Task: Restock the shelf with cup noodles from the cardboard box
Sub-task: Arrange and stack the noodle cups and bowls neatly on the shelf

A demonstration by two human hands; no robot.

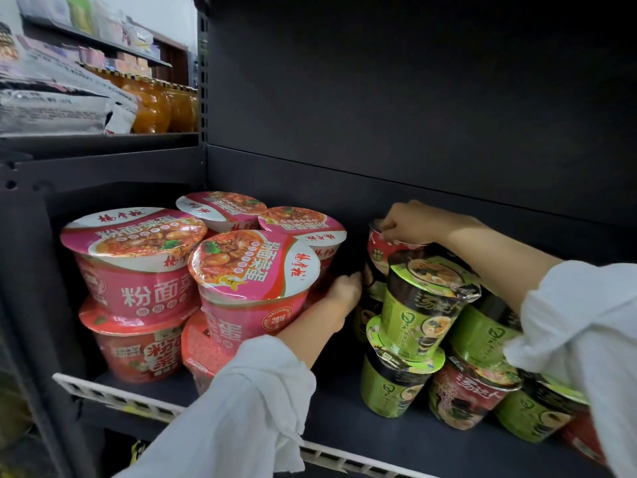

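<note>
A red cup noodle (379, 248) stands at the back of the dark shelf (327, 419), on top of other cups. My right hand (410, 220) grips its lid rim from above. My left hand (346, 291) reaches in beside the cup below it, and its fingers curl against that cup's side. In front of these, green cup noodles (418, 305) are stacked in tilted piles, with a dark red cup (462, 395) among them. Pink and red noodle bowls (138, 270) sit in two layers on the left. The cardboard box is out of view.
A gap of bare shelf runs between the pink bowls and the green cups. A white perforated rail (113, 395) lines the shelf's front edge. Orange drink bottles (155, 105) and packaged goods (62, 98) fill the neighbouring shelf at upper left. The dark back panel (413, 98) is close behind.
</note>
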